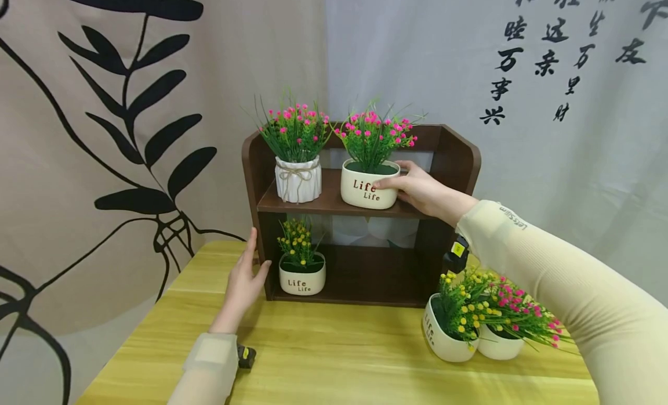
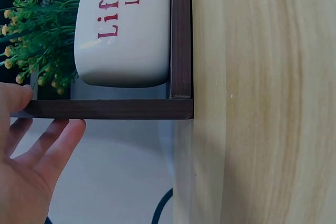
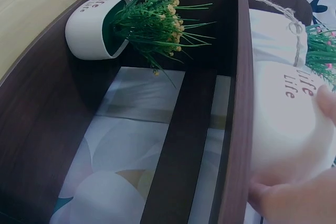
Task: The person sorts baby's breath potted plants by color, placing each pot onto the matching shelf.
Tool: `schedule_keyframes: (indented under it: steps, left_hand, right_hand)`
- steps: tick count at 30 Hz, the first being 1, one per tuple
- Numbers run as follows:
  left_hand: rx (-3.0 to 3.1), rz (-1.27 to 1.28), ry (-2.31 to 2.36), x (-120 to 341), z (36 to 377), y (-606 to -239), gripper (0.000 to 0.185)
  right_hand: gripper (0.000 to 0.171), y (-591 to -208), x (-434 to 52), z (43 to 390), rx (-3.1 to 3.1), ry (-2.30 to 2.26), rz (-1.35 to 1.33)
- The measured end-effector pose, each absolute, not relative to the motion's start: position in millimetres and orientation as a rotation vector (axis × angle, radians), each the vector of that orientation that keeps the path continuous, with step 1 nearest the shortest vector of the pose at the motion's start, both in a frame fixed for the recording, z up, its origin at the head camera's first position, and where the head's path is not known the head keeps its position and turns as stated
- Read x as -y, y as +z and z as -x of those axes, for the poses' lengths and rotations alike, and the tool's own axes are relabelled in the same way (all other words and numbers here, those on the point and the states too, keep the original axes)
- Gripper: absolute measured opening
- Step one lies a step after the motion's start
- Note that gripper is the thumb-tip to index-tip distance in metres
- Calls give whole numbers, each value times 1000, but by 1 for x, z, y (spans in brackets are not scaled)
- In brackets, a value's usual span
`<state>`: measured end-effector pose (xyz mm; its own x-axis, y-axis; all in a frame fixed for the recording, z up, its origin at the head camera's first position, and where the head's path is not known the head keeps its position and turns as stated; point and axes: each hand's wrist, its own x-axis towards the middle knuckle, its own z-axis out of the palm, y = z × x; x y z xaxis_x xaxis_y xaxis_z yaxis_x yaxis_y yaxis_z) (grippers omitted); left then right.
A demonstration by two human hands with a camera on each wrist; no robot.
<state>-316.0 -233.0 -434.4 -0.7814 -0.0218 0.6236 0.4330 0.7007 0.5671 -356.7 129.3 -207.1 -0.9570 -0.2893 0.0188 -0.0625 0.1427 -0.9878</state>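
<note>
- Worktop (image 1: 334,358): showing pale yellow wood grain, smooth w/ slight sheen.
- Shelf (image 1: 459,155): looking like dark brown wood-effect board, matt.
- Life pot (image 1: 365,190): appearing as cream ceramic, smooth, glossy.
- Ribbed pot (image 1: 297,181): white, matt, wearing rough twine bow.
- Plants: looking plastic.

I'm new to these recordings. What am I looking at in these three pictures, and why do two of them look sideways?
No machine: a person works bare-handed. The big picture comes from a head camera; the other two from wrist cameras, hence the tilt. A brown wooden shelf stands on a yellow table. The right hand holds a white "Life" pot of pink flowers on the upper shelf. The left hand rests, fingers straight, against the shelf's side, by a yellow-flowered pot. Two more pots sit on the table.
</note>
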Motion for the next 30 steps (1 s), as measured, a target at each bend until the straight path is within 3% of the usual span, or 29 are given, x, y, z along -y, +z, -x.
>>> schedule_keyframes:
  steps: [30]
  left_hand:
    - [2296,319,-976,234,319,-434,89]
  right_hand:
    - [84,-209,-105,368,-2235,-1958,388]
